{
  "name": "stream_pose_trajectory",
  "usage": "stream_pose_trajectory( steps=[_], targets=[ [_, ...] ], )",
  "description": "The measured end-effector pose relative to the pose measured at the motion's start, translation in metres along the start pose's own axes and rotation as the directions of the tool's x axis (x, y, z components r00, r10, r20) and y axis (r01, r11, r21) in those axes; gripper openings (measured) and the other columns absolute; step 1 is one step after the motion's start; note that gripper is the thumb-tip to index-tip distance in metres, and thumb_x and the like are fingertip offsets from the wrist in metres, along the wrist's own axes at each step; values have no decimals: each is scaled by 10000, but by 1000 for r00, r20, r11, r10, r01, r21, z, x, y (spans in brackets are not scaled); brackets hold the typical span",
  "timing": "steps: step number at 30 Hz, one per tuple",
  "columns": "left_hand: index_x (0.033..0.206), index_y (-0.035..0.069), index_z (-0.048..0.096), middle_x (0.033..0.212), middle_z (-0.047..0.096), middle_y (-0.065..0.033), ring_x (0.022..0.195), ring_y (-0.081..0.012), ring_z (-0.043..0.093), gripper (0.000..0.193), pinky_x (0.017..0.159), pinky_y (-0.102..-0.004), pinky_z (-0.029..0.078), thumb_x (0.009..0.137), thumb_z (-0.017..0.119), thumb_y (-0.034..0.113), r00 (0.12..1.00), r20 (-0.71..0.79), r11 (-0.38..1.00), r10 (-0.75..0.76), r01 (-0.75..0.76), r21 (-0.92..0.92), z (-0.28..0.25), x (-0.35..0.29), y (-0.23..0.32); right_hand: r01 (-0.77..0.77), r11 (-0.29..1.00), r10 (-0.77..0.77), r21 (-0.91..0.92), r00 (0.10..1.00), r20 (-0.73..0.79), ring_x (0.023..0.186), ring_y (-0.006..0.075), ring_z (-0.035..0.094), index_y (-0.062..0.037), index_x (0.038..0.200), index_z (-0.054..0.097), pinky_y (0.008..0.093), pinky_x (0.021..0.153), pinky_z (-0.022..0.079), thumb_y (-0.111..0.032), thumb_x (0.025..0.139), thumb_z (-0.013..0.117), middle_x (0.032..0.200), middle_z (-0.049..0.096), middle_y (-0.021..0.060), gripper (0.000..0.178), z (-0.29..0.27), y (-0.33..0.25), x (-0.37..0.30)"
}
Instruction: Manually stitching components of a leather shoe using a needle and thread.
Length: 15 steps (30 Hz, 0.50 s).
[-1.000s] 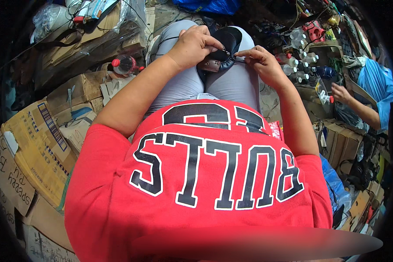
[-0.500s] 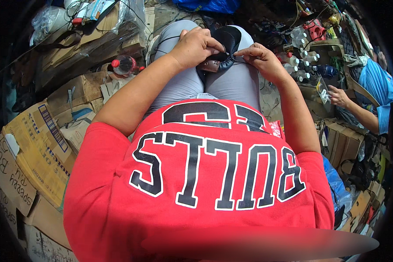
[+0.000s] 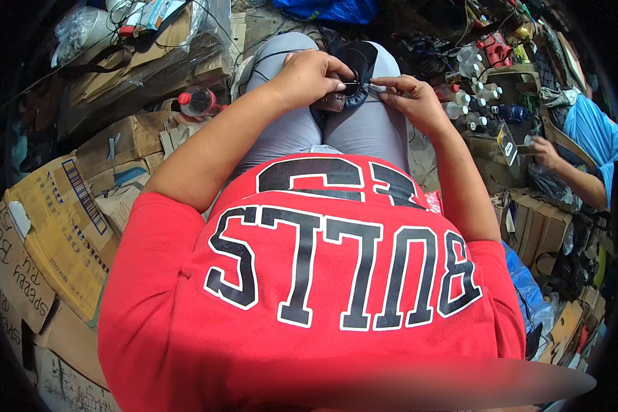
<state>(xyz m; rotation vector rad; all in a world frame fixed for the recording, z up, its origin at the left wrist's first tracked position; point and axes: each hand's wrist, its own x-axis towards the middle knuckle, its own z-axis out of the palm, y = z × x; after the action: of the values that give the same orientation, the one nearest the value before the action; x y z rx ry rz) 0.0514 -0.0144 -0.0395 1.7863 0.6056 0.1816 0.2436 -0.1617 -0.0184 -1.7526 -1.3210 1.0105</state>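
A dark shoe (image 3: 364, 58) with a brown leather patch (image 3: 334, 102) rests on my grey-trousered lap, between my hands. My left hand (image 3: 312, 79) is closed at the shoe's left side, thumb and forefinger pinched on a thin pale strand over the opening. On the other side my right hand (image 3: 417, 101) pinches a small, slender, pale tool (image 3: 378, 87), its tip pointing toward the shoe. The tool's exact kind is too small to make out. A dark cord (image 3: 268, 58) loops over my left knee.
Cardboard boxes (image 3: 55, 220) pile up at left, near a red-capped bottle (image 3: 198, 101). Several small bottles (image 3: 484, 90) stand at right. Beyond them another person's hand (image 3: 546, 152) holds a small pale thing. A blue plastic sheet (image 3: 329, 8) lies at the far edge.
My left thumb has come down and out beside the forefinger. My right fingers have shifted, so more of the pale tool shows. The other person's hand has moved slightly right.
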Motion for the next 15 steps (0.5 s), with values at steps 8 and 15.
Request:
stream_pose_trajectory(
  steps=[8, 15],
  targets=[
    [928, 78, 667, 749, 648, -10, 652, -76, 607, 180, 587, -248, 514, 756, 705, 117, 995, -100, 965, 26, 1, 264, 14, 5, 13, -40, 958, 58, 283, 997, -56, 705, 42, 506, -44, 994, 676, 191, 636, 432, -69, 807, 692, 756, 603, -21, 189, 16, 7, 8],
    [766, 66, 663, 732, 637, -36, 696, -123, 598, 132, 668, -281, 452, 714, 735, 163, 994, -62, 946, 95, -71, 317, 9, 9, 23, 48, 998, -52, -43, 994, -93, 739, 113, 532, -31, 770, 637, 261, 662, 446, -132, 755, 734, 740, 624, 20, 141, 11, -2, 19]
  ],
)
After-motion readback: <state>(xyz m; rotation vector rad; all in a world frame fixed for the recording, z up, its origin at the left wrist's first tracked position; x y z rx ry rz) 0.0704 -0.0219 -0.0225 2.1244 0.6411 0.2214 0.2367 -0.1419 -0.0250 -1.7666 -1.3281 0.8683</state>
